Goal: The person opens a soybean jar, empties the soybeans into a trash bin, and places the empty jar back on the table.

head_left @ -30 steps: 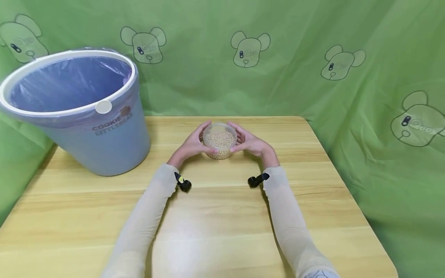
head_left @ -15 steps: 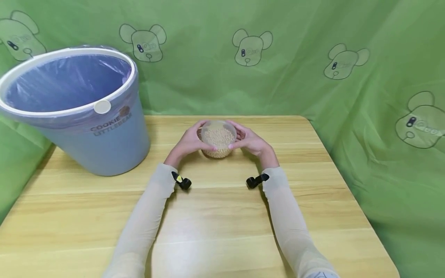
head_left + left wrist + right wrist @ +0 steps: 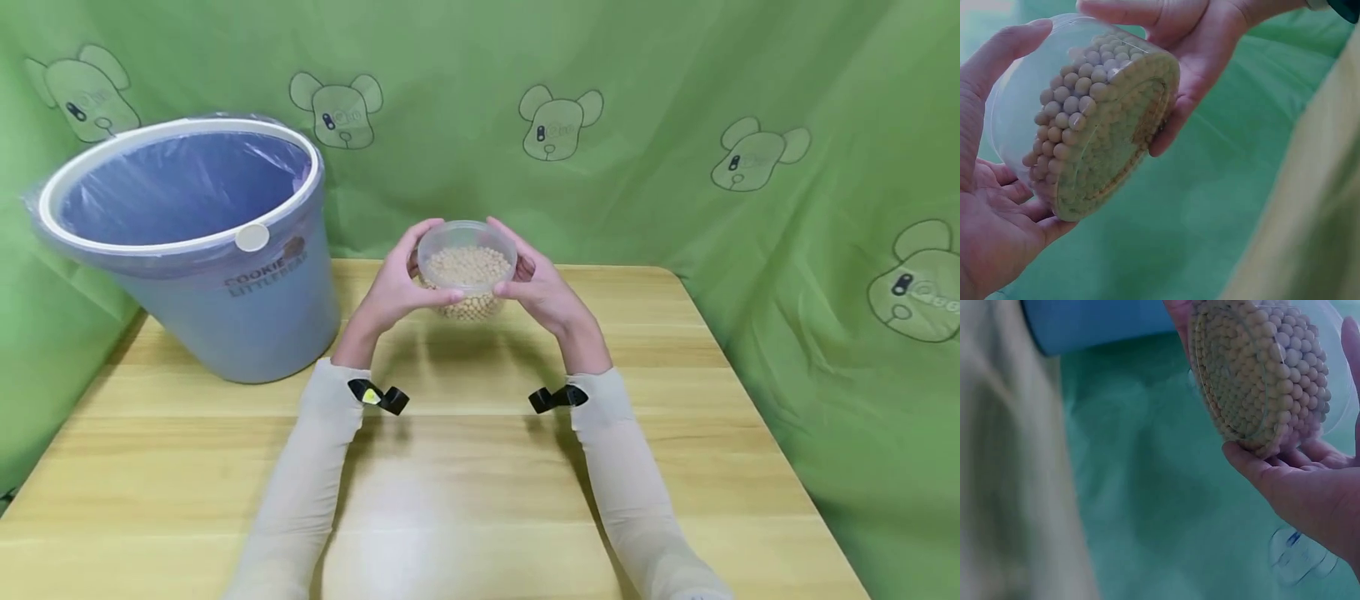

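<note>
I'm seeing a clear, colourless round plastic tub [image 3: 467,233], small round beige beads [image 3: 468,265] showing through; at the far-left corner, a light-blue plastic bin [image 3: 262,333], white-rimmed, brown-lettered; yellow wood grain streaking the desk [image 3: 465,475]; green cloth [image 3: 450,179] beyond, printed with dark-outlined animal heads [image 3: 561,129]; cream fabric sleeves [image 3: 300,483].

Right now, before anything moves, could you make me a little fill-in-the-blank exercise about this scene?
Of the left grip and the right grip, ____ hold the clear tub.
The small pale balls lie ____ the tub, not outside it.
In the head view, the bin stands to the tub's ____.
The curtain behind the table is coloured ____.

Missing words: both; inside; left; green.
</note>
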The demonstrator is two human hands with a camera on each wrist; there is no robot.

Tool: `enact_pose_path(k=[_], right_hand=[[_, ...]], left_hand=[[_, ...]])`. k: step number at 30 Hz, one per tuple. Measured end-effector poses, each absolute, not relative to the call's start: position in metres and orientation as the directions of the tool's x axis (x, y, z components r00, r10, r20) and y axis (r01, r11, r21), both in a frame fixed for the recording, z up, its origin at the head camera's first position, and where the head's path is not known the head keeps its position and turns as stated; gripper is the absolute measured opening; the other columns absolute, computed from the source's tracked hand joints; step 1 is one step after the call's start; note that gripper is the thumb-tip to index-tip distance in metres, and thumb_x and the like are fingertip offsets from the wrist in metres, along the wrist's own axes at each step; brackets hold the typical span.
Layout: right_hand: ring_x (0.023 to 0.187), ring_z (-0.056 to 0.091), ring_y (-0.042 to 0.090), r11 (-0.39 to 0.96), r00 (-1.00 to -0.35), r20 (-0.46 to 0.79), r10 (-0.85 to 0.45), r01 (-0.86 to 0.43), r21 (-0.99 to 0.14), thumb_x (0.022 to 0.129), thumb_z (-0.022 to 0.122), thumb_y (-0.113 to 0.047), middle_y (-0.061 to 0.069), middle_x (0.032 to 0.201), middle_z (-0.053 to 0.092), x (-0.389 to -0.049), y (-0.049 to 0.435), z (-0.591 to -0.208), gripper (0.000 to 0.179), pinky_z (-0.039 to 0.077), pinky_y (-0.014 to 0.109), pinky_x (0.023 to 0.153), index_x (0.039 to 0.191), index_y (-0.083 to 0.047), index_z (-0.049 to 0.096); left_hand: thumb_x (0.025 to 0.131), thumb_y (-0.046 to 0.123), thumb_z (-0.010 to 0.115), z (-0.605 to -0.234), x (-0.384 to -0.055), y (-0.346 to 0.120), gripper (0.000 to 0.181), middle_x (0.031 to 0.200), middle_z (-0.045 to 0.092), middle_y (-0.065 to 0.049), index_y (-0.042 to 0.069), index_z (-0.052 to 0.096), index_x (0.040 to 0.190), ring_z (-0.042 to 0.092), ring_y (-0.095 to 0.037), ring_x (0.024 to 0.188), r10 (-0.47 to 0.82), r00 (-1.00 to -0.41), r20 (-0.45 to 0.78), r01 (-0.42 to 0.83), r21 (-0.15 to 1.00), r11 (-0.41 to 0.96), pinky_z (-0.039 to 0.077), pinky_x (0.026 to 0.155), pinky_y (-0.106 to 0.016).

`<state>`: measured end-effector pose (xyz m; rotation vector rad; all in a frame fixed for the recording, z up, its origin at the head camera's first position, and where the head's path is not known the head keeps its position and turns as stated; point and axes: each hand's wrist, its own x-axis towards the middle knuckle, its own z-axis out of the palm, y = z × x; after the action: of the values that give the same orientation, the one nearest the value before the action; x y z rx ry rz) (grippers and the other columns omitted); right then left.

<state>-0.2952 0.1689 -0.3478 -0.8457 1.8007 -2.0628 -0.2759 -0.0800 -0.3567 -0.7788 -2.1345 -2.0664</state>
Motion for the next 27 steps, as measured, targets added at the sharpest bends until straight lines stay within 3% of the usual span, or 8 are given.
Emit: enact_pose_path(k=[3, 7, 16, 21, 27], right_hand=[[0.137, 0.046, 0.025, -0.19, -0.793, 0.264, -0.548, -0.189, -0.963, 0.062, 0.096, -0.037, 0.02, 0.16, 0.034, -0.29, 0.163, -0.339, 0.126, 0.042, 0.029, 0.115, 0.162, -0.009, 0.024], [0.133, 0.05, 0.026, -0.188, -0.795, 0.285, -0.536, -0.217, -0.958, 0.063, 0.097, -0.032, 0.022, 0.157, 0.037, -0.285, 0.157, -0.332, 0.121, 0.046, 0.029, 0.112, 0.16, -0.007, 0.029], [0.139, 0.043, 0.028, -0.092, -0.766, 0.314, -0.561, -0.319, -0.943, 0.058, 0.089, 0.011, 0.015, 0.156, 0.036, -0.277, 0.143, -0.327, 0.125, 0.039, 0.036, 0.12, 0.161, -0.016, 0.023], [0.134, 0.049, 0.028, -0.038, -0.757, 0.311, -0.575, -0.355, -0.934, 0.057, 0.089, 0.012, 0.013, 0.149, 0.047, -0.277, 0.139, -0.33, 0.114, 0.043, 0.04, 0.116, 0.155, -0.012, 0.037], [0.133, 0.05, 0.029, -0.063, -0.684, 0.366, -0.631, -0.426, -0.903, 0.059, 0.09, 0.007, 0.013, 0.149, 0.048, -0.28, 0.133, -0.336, 0.111, 0.043, 0.043, 0.115, 0.154, -0.012, 0.037]], left_hand=[[0.069, 0.002, 0.087, -0.349, -0.271, -0.085, 0.1, 0.146, 0.05, -0.015, 0.01, 0.036, 0.155, 0.055, -0.029, 0.128, 0.291, -0.86, 0.419, 0.423, 0.905, -0.05, 0.046, 0.11, -0.046], [0.067, 0.004, 0.089, -0.344, -0.268, -0.092, 0.101, 0.147, 0.05, -0.015, 0.009, 0.037, 0.154, 0.054, -0.029, 0.13, 0.29, -0.848, 0.444, 0.444, 0.893, -0.07, 0.046, 0.111, -0.043], [0.065, 0.008, 0.089, -0.34, -0.266, -0.1, 0.105, 0.146, 0.05, -0.019, 0.006, 0.035, 0.155, 0.054, -0.031, 0.127, 0.313, -0.813, 0.49, 0.47, 0.871, -0.145, 0.047, 0.109, -0.042], [0.062, 0.006, 0.089, -0.339, -0.266, -0.1, 0.114, 0.151, 0.046, -0.019, 0.009, 0.028, 0.158, 0.05, -0.032, 0.131, 0.384, -0.789, 0.48, 0.461, 0.875, -0.146, 0.046, 0.112, -0.044], [0.057, -0.001, 0.088, -0.337, -0.266, -0.102, 0.116, 0.151, 0.046, -0.02, 0.005, 0.029, 0.157, 0.049, -0.036, 0.132, 0.418, -0.755, 0.504, 0.484, 0.86, -0.164, 0.047, 0.111, -0.045]])
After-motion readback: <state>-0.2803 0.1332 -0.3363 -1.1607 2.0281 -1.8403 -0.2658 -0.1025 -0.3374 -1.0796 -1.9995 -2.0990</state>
